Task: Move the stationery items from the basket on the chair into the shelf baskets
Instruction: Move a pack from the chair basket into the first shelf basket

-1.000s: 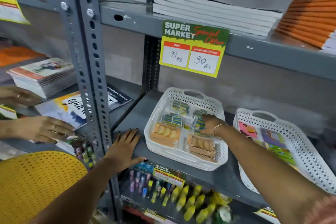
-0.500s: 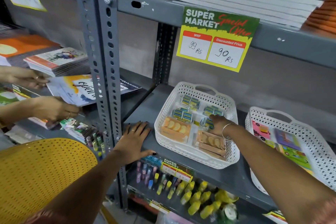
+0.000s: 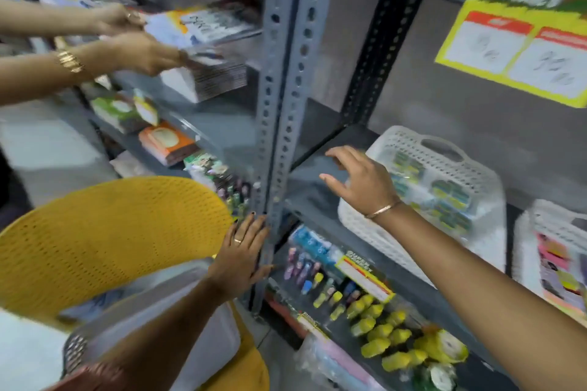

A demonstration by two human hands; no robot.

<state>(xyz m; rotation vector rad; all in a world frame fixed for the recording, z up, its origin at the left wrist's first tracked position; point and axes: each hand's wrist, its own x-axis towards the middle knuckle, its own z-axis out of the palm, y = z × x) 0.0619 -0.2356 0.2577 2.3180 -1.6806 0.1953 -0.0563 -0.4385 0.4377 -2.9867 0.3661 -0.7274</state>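
Two hands are showing from the wearer — the right hand (image 3: pixel 362 182) is hovering open over the grey shelf (image 3: pixel 313 197), fingers spread and holding nothing, just left of the white shelf basket (image 3: pixel 397 149). That basket is sitting on the shelf with small green-and-yellow packets (image 3: pixel 451 197) lying inside it. A second white basket (image 3: pixel 524 251) is lying further right, holding colourful flat packs. The left hand (image 3: pixel 243 259) is pressing flat against the perforated grey upright (image 3: pixel 279 111), fingers straight, gripping nothing. Below it, a grey basket (image 3: pixel 203 320) is resting on the yellow chair (image 3: pixel 104 232); its contents are too blurred to make out. At upper left, another person's two hands (image 3: pixel 139 52) are handling books (image 3: pixel 209 76) on the neighbouring shelf. Yellow items are crowding the lower shelf — blurred.
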